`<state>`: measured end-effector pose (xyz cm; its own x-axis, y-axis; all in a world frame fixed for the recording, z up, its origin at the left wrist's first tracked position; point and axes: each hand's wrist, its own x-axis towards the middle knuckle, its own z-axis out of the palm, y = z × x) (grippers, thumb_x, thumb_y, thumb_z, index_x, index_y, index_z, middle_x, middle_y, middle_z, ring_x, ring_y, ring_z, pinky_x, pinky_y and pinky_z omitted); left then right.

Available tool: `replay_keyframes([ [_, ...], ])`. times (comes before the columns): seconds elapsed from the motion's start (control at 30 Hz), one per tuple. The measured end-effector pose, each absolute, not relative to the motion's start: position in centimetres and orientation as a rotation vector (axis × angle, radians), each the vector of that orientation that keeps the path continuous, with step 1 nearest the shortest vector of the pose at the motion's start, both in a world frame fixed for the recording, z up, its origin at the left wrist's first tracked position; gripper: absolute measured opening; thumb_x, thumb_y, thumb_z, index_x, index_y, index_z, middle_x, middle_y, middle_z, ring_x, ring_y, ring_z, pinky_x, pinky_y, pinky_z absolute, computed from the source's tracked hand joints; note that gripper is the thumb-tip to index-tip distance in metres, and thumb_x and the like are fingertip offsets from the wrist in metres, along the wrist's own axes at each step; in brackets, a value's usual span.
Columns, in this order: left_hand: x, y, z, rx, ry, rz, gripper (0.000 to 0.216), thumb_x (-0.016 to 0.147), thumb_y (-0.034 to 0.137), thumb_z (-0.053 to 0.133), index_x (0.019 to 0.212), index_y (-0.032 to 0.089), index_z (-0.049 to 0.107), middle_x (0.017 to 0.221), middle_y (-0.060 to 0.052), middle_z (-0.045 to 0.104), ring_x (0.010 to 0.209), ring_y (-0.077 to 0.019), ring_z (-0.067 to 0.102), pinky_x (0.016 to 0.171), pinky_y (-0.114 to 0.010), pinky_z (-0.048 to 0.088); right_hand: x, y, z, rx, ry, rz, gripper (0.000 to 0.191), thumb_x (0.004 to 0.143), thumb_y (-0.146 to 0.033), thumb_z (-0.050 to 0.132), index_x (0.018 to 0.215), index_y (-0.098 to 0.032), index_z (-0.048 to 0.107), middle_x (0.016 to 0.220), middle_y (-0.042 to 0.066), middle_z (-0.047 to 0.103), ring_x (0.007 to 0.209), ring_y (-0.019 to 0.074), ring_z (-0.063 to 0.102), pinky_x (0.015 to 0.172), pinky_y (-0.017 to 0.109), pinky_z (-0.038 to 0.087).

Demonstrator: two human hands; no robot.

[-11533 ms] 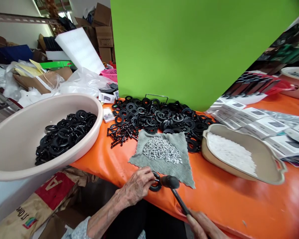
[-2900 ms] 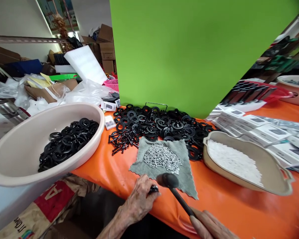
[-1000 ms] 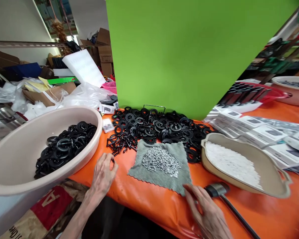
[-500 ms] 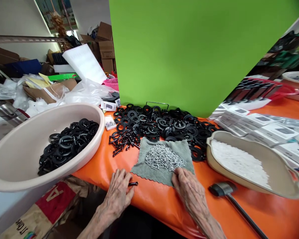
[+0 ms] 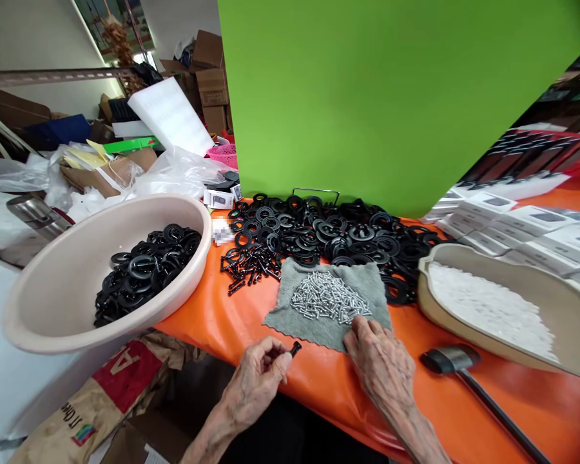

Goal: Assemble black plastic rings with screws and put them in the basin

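My left hand (image 5: pixel 261 374) is closed, with a small black plastic peg (image 5: pixel 296 349) pinched between thumb and forefinger. One flared end of the peg sticks out over the table's front edge. My right hand (image 5: pixel 384 357) rests on the grey-green cloth (image 5: pixel 283 309), its fingers curled together at the near edge of a heap of small silver screws (image 5: pixel 328 296). Whatever lies under those fingertips is hidden. Beyond the cloth's left side lies a cluster of similar black pegs (image 5: pixel 254 264). Behind it spreads a large pile of black rings (image 5: pixel 338 232).
A pale basin (image 5: pixel 53 270) with black rings stands left. On the right are a beige tray (image 5: pixel 573 322) of small white pieces, a black-headed mallet (image 5: pixel 452 357) and stacked white boxes (image 5: pixel 536 238). A green panel (image 5: pixel 343 109) rises behind the orange-covered table (image 5: pixel 319 393).
My left hand has lifted off the table and moved right, turning the black peg upward in a pinch. My right hand stays by the screws. The camera view has shifted slightly.
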<state>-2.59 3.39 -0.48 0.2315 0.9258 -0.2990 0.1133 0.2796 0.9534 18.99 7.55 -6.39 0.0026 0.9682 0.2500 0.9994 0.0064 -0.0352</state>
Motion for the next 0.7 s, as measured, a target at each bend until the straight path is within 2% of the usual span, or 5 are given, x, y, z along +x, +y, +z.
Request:
replay_keyframes([
  [0.23,-1.5,3.1,0.5,0.806,1.046,0.854,0.043,0.075,0.054,0.065,0.077,0.013,0.055,0.067,0.001,0.054,0.057,-0.0073,0.045,0.061,-0.022,0.037,19.6,7.0,-6.0,-1.92,-1.947,0.01,0.013,0.082,-0.019,0.039,0.075,-0.022,0.049,0.072,0.007,0.059,0.07,0.0241,0.055,0.068,0.037,0.041],
  [0.37,-1.0,3.0,0.8,0.778,1.045,0.862,0.043,0.073,0.054,0.068,0.074,0.013,0.055,0.066,0.002,0.053,0.057,-0.0072,0.045,0.06,-0.022,0.035,19.8,5.3,-4.7,-1.73,-1.838,0.23,0.016,0.087,-0.033,0.039,0.081,-0.023,0.05,0.073,0.003,0.059,0.065,0.0178,0.058,0.061,0.029,0.048],
  [0.47,-0.4,3.0,0.9,0.806,1.067,0.84,0.043,0.074,0.054,0.067,0.074,0.013,0.055,0.065,0.002,0.051,0.057,-0.007,0.043,0.06,-0.022,0.034,18.7,3.8,-3.3,-1.536,-1.661,0.647,0.018,0.089,-0.038,0.047,0.082,-0.023,0.054,0.068,0.0,0.059,0.06,0.0135,0.058,0.057,0.022,0.049],
  [0.57,0.1,3.0,1.1,0.858,1.069,0.81,0.042,0.076,0.054,0.065,0.075,0.013,0.055,0.065,0.003,0.049,0.057,-0.0069,0.042,0.06,-0.022,0.033,16.9,3.0,-2.5,-1.306,-1.286,1.058,0.017,0.082,-0.039,0.061,0.078,-0.022,0.06,0.069,0.0,0.061,0.064,0.0139,0.06,0.06,0.022,0.05],
  [0.7,0.5,3.1,0.7,0.955,1.07,0.792,0.036,0.081,0.049,0.061,0.077,0.014,0.054,0.066,0.003,0.048,0.058,-0.0073,0.04,0.058,-0.022,0.032,15.4,2.8,-2.8,-1.22,-1.128,1.143,0.021,0.077,-0.042,0.068,0.077,-0.022,0.063,0.07,0.0,0.061,0.066,0.0136,0.06,0.061,0.021,0.05],
])
